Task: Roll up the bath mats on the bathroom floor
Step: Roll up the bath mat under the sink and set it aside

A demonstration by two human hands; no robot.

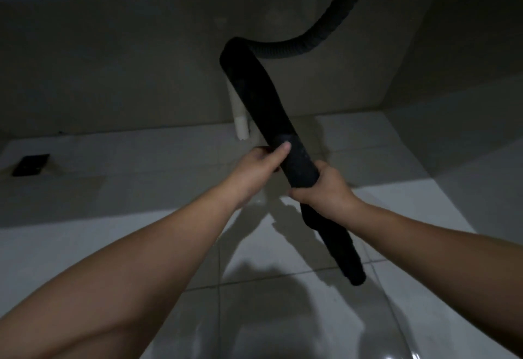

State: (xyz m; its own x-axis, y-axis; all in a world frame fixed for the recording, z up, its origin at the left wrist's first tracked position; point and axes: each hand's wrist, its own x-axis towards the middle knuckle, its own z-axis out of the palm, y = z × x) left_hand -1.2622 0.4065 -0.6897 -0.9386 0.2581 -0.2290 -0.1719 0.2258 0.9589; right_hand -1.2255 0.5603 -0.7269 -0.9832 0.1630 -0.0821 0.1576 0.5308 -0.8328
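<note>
A black bath mat point(260, 95), rolled into a long narrow tube, is held up in the air above the tiled floor, slanting from upper left to lower right. My left hand point(260, 169) grips it near the middle, thumb laid on top. My right hand point(322, 189) grips it just below, fingers wrapped round the roll. The lower end point(348, 259) of the roll hangs free past my right hand. Its upper end reaches towards the wall.
A dark corrugated hose point(319, 36) curves down from under a white counter edge at the top. A white pipe point(240, 121) stands at the wall behind the mat. A black floor drain point(31, 164) sits at the left. The light floor tiles point(283, 259) are glossy.
</note>
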